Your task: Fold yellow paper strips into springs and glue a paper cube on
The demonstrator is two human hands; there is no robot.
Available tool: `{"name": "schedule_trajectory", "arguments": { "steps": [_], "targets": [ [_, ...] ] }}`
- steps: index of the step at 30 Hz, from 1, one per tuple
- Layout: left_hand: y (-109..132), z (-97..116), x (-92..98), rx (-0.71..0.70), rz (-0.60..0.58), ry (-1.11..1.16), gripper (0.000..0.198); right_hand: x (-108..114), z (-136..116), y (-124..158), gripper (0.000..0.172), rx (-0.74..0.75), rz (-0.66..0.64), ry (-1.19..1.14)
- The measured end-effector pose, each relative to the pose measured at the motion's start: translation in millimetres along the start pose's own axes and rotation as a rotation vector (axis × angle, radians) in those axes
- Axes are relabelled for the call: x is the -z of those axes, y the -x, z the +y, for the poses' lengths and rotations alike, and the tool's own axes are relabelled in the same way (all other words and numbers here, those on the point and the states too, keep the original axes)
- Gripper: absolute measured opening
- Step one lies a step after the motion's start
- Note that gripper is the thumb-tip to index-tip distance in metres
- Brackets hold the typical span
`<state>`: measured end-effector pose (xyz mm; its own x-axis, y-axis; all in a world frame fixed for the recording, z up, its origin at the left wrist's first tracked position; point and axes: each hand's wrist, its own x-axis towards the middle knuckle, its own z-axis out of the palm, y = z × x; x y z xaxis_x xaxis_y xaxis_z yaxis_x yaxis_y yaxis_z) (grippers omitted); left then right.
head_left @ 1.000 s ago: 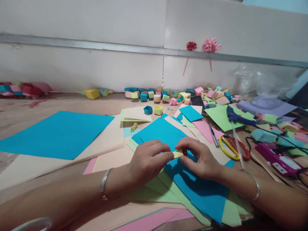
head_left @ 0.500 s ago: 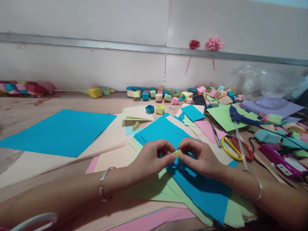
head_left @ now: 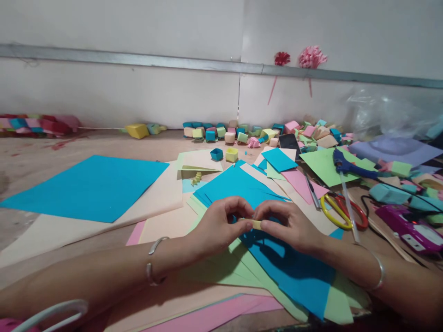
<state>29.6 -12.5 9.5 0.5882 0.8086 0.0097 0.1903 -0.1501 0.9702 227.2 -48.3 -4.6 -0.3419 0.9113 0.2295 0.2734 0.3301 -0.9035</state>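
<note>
The left hand (head_left: 221,223) and right hand (head_left: 294,226) pinch a yellow paper strip (head_left: 256,224) above blue paper (head_left: 238,189), scissors (head_left: 342,213) at three o'clock, exposed worktop (head_left: 155,150) at ten.

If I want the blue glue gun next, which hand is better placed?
The right hand, probably: it is nearer the blue glue gun than the left hand, though both pinch the yellow paper strip.

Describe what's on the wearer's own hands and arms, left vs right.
Left hand: ungloved, silver-coloured cuff bangle with a visible gap at the wrist. Right hand: ungloved, slim silver-coloured bangle further up the forearm. No sleeves visible on either forearm.
</note>
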Motion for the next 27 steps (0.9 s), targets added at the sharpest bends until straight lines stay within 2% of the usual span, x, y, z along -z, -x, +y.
{"name": "schedule_trajectory", "arguments": {
  "steps": [3, 7, 14, 18, 23, 27],
  "targets": [
    [-0.1, -2.9, -0.2, 0.044, -0.026, 0.152, 0.023, -0.6, 1.5, -0.6, 0.01, -0.134, -0.035, -0.137],
    [-2.2, -5.0, -0.4, 0.152, -0.048, 0.336, 0.033, -1.3, 5.6, -0.7, 0.017, -0.169, -0.056, -0.259],
    [-2.1, -6.1, -0.2, 0.34, -0.093, 0.47, 0.032, -5.1, 8.7, 0.8, 0.013, -0.055, -0.008, -0.151],
    [-2.8, -9.1, -0.8, 0.44, -0.099, 0.607, 0.029, -5.1, 8.4, 0.0, 0.014, -0.037, 0.008, -0.092],
    [-3.0, -9.4, -2.6, 0.445, -0.068, 0.6, 0.028, -6.5, 7.4, 0.4, 0.012, -0.047, 0.017, -0.102],
    [-2.6, -9.8, -3.1, 0.454, -0.087, 0.612, 0.031, -9.0, 8.5, 1.0, 0.01, -0.015, 0.019, -0.142]
  ]
}}
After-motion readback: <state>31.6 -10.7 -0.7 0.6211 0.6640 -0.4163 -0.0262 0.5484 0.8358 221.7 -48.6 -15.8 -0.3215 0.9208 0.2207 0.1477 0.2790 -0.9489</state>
